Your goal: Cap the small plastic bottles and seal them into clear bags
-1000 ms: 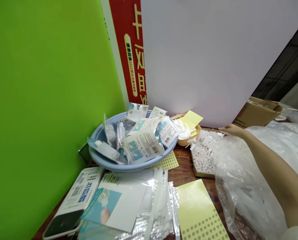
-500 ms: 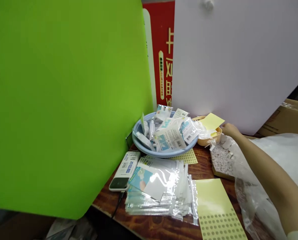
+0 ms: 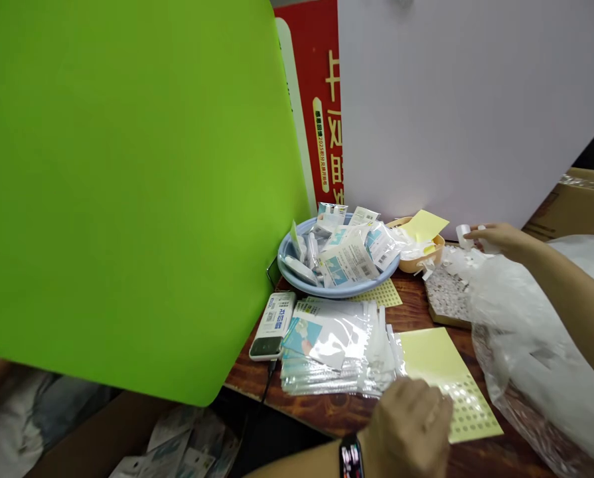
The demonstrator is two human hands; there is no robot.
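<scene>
A right hand (image 3: 504, 240) pinches white pieces (image 3: 464, 236) near a tray (image 3: 448, 320) of white bits; a left hand (image 3: 410, 425), grip hidden, curls by a yellow sheet (image 3: 430, 350), bags (image 3: 334, 352) stacked nearby.

So there's this red poster with yellow lettering (image 3: 309, 66), and a big lime-green panel (image 3: 127, 186) stands just left of it. Right of the poster, a plain pale-lilac panel (image 3: 466, 113). Below it, a dark reddish wood-grain tabletop (image 3: 321, 411). Far right of it, a cardboard box (image 3: 575, 209) against dark background. Light's soft, kinda glowy on the green.
</scene>
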